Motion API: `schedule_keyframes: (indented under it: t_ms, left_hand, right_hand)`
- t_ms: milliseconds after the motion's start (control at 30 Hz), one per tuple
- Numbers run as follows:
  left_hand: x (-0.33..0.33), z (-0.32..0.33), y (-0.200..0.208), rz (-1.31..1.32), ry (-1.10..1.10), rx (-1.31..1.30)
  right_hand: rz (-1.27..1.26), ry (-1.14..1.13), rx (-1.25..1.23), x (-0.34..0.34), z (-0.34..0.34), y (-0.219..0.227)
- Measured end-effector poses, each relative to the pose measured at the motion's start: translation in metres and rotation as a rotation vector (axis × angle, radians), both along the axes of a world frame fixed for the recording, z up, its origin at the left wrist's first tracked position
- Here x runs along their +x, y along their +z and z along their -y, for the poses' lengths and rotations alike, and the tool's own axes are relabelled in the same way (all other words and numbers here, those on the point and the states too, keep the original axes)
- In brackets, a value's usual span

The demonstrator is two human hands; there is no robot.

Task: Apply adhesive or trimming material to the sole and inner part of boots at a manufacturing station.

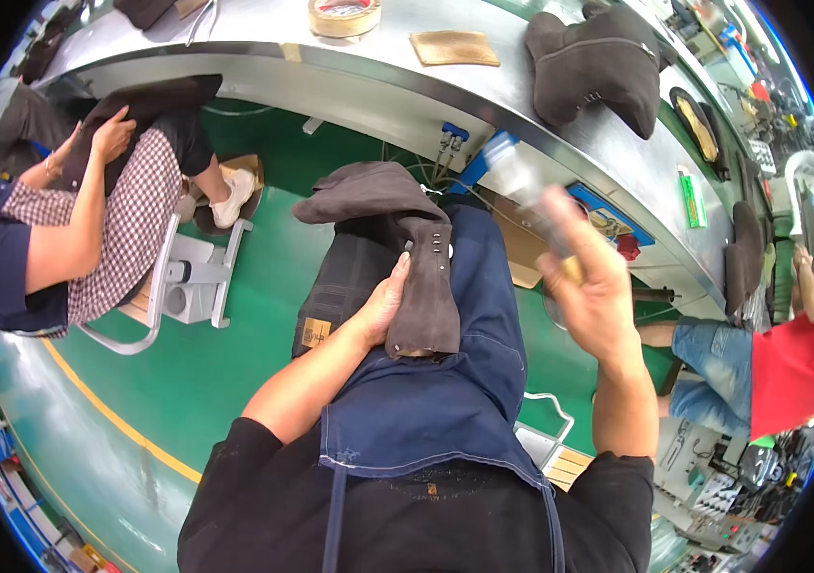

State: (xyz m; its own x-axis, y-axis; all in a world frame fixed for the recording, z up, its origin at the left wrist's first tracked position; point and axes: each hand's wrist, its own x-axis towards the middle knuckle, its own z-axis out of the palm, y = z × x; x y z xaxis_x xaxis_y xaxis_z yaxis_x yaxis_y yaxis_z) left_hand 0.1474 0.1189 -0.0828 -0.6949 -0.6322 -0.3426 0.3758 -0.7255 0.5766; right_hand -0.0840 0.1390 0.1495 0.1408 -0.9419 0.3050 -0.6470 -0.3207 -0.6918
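Observation:
A dark brown suede boot upper [431, 296] lies across my lap, its shaft toward me and its foot part bent off to the left. A short row of small metal studs runs along the shaft. My left hand [386, 304] grips the shaft's left side, thumb on top and the other fingers hidden. Above and right of the boot, my right hand [590, 277] is raised and smeared by motion. It is closed around a hammer-like tool [514, 172] with a blurred pale head and a bit of yellow at the grip.
Ahead runs a metal workbench [264, 69] bearing a tape roll [344, 17], a tan pad [455, 48], another dark suede piece [593, 72] and a green-white box [692, 199]. At left a seated person [53, 220] handles dark material; at right stands a person in red [789, 372].

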Motion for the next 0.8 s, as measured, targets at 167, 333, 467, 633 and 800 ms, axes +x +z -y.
schedule_keyframes:
  t_ms: [167,333,467,633,800]
  left_hand:
    - [-0.004,-0.007,-0.032,0.032,0.071,-0.132]
    - [0.004,0.000,-0.007,0.011,0.024,0.029]
    - [-0.001,-0.005,-0.019,0.020,0.056,-0.072]
    - [-0.001,0.010,-0.003,0.007,0.017,-0.006]
    - [0.007,-0.001,-0.026,-0.035,0.078,-0.027]
  right_hand:
    - [-0.528,0.285,0.196,0.019,-0.002,-0.021]
    - [-0.025,0.057,-0.181,0.021,0.014,0.006]
    - [-0.589,0.331,0.145,0.017,-0.001,-0.025]
    - [-0.177,0.129,0.031,0.030,0.008,-0.027]
    - [-0.504,0.258,0.243,0.038,0.001,-0.036]
